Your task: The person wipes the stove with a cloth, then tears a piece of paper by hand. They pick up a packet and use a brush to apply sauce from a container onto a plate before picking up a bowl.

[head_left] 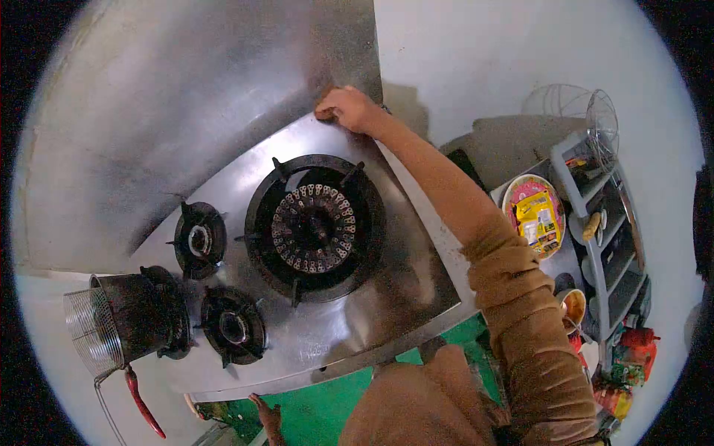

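Observation:
My right hand (347,109) reaches across the steel gas stove (416,260) to its far back corner, by the metal backsplash (223,67). Its fingers are curled down against the surface, over something small that I cannot make out. A large round burner (314,228) with a ring of holes sits just in front of that hand. My left hand (268,418) shows only in part at the bottom, just below the stove's front edge. Its visible fingers are apart, with nothing seen in them.
Two small burners (199,239) stand left of the large one. Further left, a dark pot (135,316) holds a wire strainer (95,331) with a red handle. On the right are a plate (513,195) with a yellow packet (538,223), a bowl (573,306) and a grey rack (617,297).

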A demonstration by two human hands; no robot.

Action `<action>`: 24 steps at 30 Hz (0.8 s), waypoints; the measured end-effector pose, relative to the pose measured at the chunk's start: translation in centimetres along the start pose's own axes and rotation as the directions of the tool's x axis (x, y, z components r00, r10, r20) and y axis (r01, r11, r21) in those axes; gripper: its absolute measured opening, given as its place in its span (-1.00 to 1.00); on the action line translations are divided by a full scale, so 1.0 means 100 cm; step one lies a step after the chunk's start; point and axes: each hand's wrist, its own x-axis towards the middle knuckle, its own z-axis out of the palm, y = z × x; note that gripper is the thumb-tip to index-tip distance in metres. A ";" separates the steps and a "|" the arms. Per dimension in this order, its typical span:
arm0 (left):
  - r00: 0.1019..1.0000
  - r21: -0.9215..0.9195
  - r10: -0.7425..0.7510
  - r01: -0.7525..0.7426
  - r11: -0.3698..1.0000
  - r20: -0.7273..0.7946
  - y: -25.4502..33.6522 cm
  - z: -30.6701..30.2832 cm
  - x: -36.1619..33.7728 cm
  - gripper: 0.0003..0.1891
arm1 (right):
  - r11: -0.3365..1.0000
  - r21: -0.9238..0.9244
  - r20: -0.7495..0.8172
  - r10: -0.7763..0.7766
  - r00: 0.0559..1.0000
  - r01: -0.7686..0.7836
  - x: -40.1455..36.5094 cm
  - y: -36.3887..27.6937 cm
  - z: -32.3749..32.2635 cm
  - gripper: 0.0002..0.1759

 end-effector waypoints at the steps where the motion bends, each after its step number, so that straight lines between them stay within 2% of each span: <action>1: 1.000 -0.001 0.003 -0.003 1.000 0.001 0.002 -0.002 0.000 0.11 | 1.000 -0.003 -0.001 0.001 1.000 -0.001 -0.009 0.001 -0.003 -0.65; 3: 0.999 0.015 -0.043 0.043 0.999 0.028 0.008 -0.001 -0.005 0.11 | 0.992 0.126 0.095 0.014 0.995 -0.026 -0.031 0.001 -0.010 -0.65; 5: 1.000 -0.044 0.008 -0.008 0.999 -0.009 0.018 -0.002 -0.009 0.10 | 0.983 0.161 -0.198 -0.055 0.979 0.087 -0.071 -0.015 -0.015 -0.67; 6: 0.997 -0.096 0.055 -0.060 0.994 -0.051 0.021 -0.001 -0.009 0.10 | 0.984 0.154 -0.195 -0.061 0.979 0.092 -0.085 -0.021 -0.017 -0.67; 7: 0.997 -0.104 0.057 -0.062 0.993 -0.051 0.019 0.000 -0.008 0.10 | 0.986 0.160 -0.124 -0.036 0.992 0.055 -0.097 -0.025 -0.018 -0.67; 8: 0.996 -0.040 0.067 -0.069 0.997 -0.052 0.017 0.001 -0.006 0.10 | 0.987 0.162 -0.053 -0.011 0.999 0.019 -0.101 -0.026 -0.019 -0.67; 12: 0.994 0.085 0.093 -0.088 0.993 -0.061 0.011 0.006 -0.004 0.11 | 0.990 0.130 -0.029 -0.041 0.999 0.045 -0.069 -0.024 -0.020 -0.65; 14: 0.989 0.079 0.139 -0.135 0.988 -0.048 0.011 0.004 -0.004 0.12 | 0.999 0.011 0.036 -0.040 0.999 0.040 -0.031 -0.030 -0.019 -0.68; 15: 0.982 0.075 0.184 -0.181 0.981 -0.034 0.011 0.001 -0.006 0.12 | 0.999 0.020 0.034 -0.045 0.998 0.044 -0.014 -0.022 -0.008 -0.68; 17: 0.983 0.076 0.180 -0.177 0.981 -0.028 0.023 -0.005 -0.010 0.12 | 0.981 0.130 -0.031 -0.138 0.990 0.141 0.015 -0.004 0.019 -0.72; 18: 0.983 0.073 0.183 -0.182 0.981 -0.014 0.031 -0.008 -0.012 0.12 | 0.980 0.137 -0.031 -0.140 0.990 0.143 0.023 -0.009 0.021 -0.72; 19: 0.984 0.074 0.179 -0.177 0.981 -0.016 0.037 -0.009 -0.012 0.12 | 0.983 0.108 0.024 -0.154 0.988 0.151 0.031 -0.014 0.022 -0.75; 21: 1.000 0.043 0.031 -0.031 0.999 0.004 0.044 -0.008 -0.012 0.11 | 0.983 0.079 0.081 -0.174 0.981 0.167 0.043 -0.019 0.025 -0.77; 23: 0.999 0.053 0.037 -0.037 0.998 -0.008 0.042 -0.006 -0.013 0.12 | 0.940 0.154 0.042 -0.314 0.948 0.305 0.051 -0.020 0.032 -0.77; 24: 0.999 0.069 0.049 -0.048 0.996 -0.016 0.042 -0.006 -0.011 0.12 | 0.938 0.156 0.041 -0.318 0.947 0.308 0.056 -0.028 0.032 -0.77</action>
